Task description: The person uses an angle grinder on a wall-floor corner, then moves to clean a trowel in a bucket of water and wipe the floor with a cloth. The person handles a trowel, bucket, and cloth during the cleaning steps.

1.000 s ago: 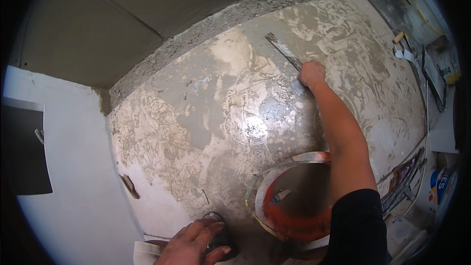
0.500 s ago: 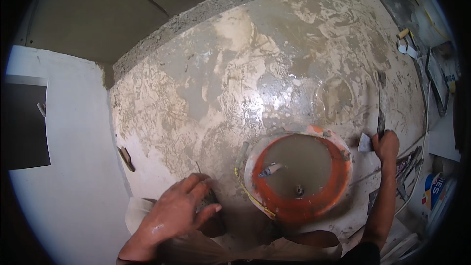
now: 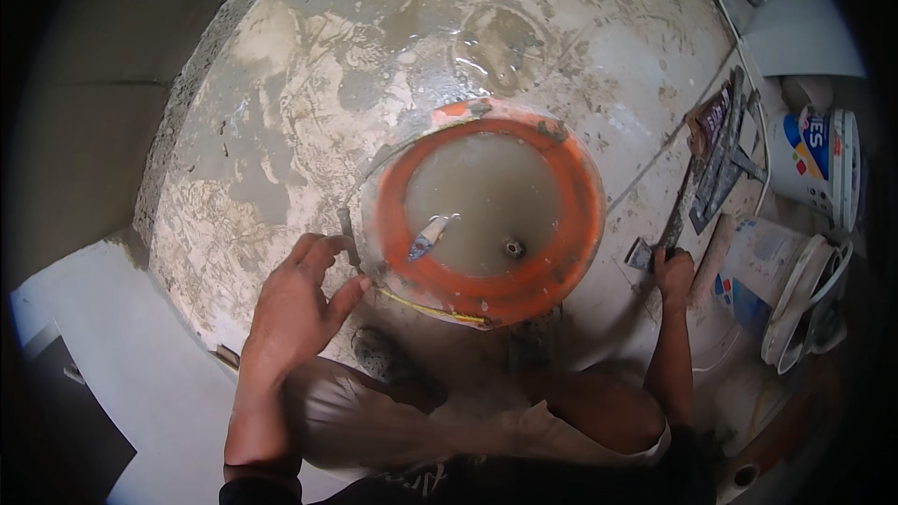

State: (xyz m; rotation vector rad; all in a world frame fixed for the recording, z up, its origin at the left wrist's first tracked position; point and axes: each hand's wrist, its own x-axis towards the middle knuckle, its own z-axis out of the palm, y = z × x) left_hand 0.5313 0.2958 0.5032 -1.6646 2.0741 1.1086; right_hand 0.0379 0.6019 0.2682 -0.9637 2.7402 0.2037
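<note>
An orange-rimmed bucket [image 3: 582, 224] of cloudy grey water stands on the floor in front of me. In the water lie a pale-handled tool with a blue-grey end [image 3: 428, 238] and a small dark round piece [image 3: 514, 248]. At its left side is the bucket's wire handle, with a grey grip [image 3: 348, 236]. My left hand [image 3: 297, 304] is at that grip, thumb and fingers apart; I cannot see it grasping. To the right, my right hand [image 3: 673, 273] is closed on a long, narrow trowel-like tool [image 3: 675, 221]. A small flat grey blade [image 3: 640, 254] shows beside its fingers.
Dirty metal tools [image 3: 725, 173] lie on the floor to the right, by a pale cord [image 3: 739, 37]. A white bucket [image 3: 823, 164] stands behind another tipped white bucket [image 3: 758, 271]. Wet grey smears cover the floor [image 3: 309, 112]. A pale wall [image 3: 122, 318] is at left.
The view has swung to the right and down. My left hand has come up to the bucket's handle grip. My right hand has lowered the tool, now near the tipped white bucket.
</note>
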